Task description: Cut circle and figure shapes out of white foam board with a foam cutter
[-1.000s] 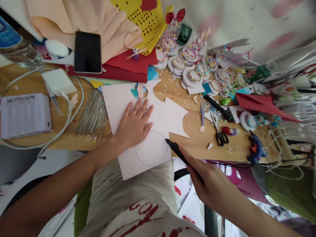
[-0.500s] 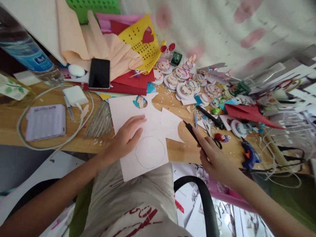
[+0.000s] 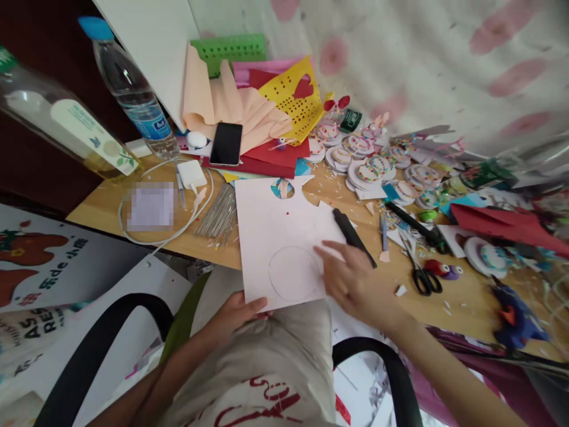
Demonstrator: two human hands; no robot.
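Note:
A sheet of white paper [image 3: 258, 237] with a pencil-drawn circle and a cut-out notch at its top lies partly over the table's front edge. My left hand [image 3: 242, 311] pinches its lower left edge, thumb on top and the other fingers hidden beneath. Over the paper's right edge is my right hand [image 3: 351, 279], fingers apart and the index finger stretched towards the circle; whether it touches the sheet I cannot tell. Just beyond it lies a black pen-shaped tool [image 3: 353, 236], partly over another piece of white paper [image 3: 328, 206].
Black-handled scissors [image 3: 422, 273] and a blue glue gun [image 3: 518, 314] lie to the right. Decorated paper discs [image 3: 368, 172] crowd the back. A phone [image 3: 226, 144], a white cable [image 3: 122, 222], thin clear sticks [image 3: 219, 216] and two bottles [image 3: 149, 115] are at the left.
My right hand has let go of the black tool and moved left to the paper. The left hand has gone from the paper's top to its lower edge. The view has shifted left.

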